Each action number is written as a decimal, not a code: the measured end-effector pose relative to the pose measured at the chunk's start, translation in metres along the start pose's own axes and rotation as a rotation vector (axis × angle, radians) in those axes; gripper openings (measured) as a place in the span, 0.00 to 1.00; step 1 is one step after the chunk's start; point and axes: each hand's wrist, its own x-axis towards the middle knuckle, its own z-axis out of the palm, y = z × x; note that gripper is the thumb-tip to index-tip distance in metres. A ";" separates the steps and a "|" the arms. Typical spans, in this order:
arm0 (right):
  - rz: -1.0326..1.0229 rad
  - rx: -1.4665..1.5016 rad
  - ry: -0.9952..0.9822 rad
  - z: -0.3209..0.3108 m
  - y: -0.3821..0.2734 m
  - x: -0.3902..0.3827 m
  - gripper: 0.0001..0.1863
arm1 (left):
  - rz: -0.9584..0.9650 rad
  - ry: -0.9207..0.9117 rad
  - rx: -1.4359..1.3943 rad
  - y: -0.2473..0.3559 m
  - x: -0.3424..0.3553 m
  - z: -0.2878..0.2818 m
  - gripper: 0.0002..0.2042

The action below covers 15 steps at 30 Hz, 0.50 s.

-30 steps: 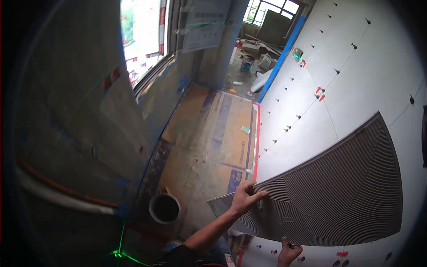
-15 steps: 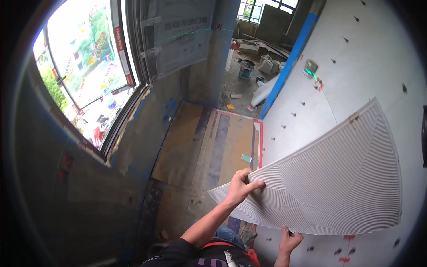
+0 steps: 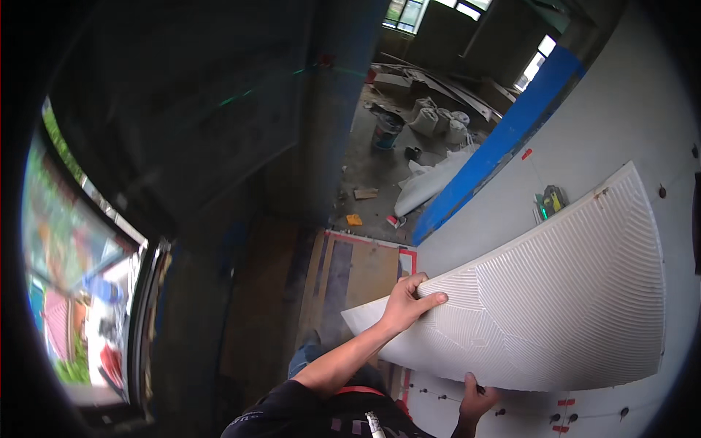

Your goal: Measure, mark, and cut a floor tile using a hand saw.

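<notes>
A large wall tile (image 3: 555, 299) is held up in front of me, its back covered with combed ridges of light grey adhesive. My left hand (image 3: 410, 303) is closed over the upper edge near its left end, thumb on the adhesive side and fingers behind. Lower down, my right hand (image 3: 478, 401) grips the bottom edge with the thumb up; its other fingers are partly hidden. The tile slants, its right end higher and near the white tiled wall (image 3: 478, 244). Whether it touches that wall I cannot tell.
On the wall sits a small device with green light (image 3: 549, 202), just above the tile's upper edge. Dark clips (image 3: 662, 191) stick out of the wall joints. Boards (image 3: 358, 274) cover the floor. Past the doorway stand a bucket (image 3: 387, 131) and white sacks (image 3: 431, 117). A window (image 3: 87, 292) is at left.
My view has turned, so the window sits lower left and the doorway appears larger. Both hands keep their hold on the tile, which has come closer to the green-lit device in view.
</notes>
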 end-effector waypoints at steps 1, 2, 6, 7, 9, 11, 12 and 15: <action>0.161 -0.032 -0.030 0.017 -0.006 0.029 0.11 | -0.018 -0.018 0.004 0.004 0.039 -0.002 0.22; 0.080 -0.030 -0.016 0.042 -0.011 0.064 0.13 | 0.022 -0.054 -0.007 0.006 0.088 -0.003 0.22; 0.034 -0.062 0.235 0.150 -0.005 0.185 0.11 | 0.044 -0.111 0.020 -0.020 0.273 -0.018 0.21; 0.211 -0.143 0.243 0.173 0.013 0.212 0.12 | 0.030 -0.098 0.033 -0.026 0.314 -0.025 0.21; 0.138 -0.084 0.218 0.243 -0.002 0.290 0.10 | -0.018 -0.161 0.052 -0.046 0.414 -0.057 0.18; -0.007 -0.086 0.241 0.318 -0.001 0.374 0.09 | -0.062 -0.193 -0.127 -0.065 0.513 -0.077 0.13; -0.159 -0.091 0.263 0.348 0.003 0.411 0.09 | -0.066 -0.124 -0.194 -0.061 0.561 -0.078 0.11; -0.022 -0.123 0.136 0.435 -0.008 0.536 0.08 | -0.122 -0.059 -0.133 -0.088 0.703 -0.127 0.12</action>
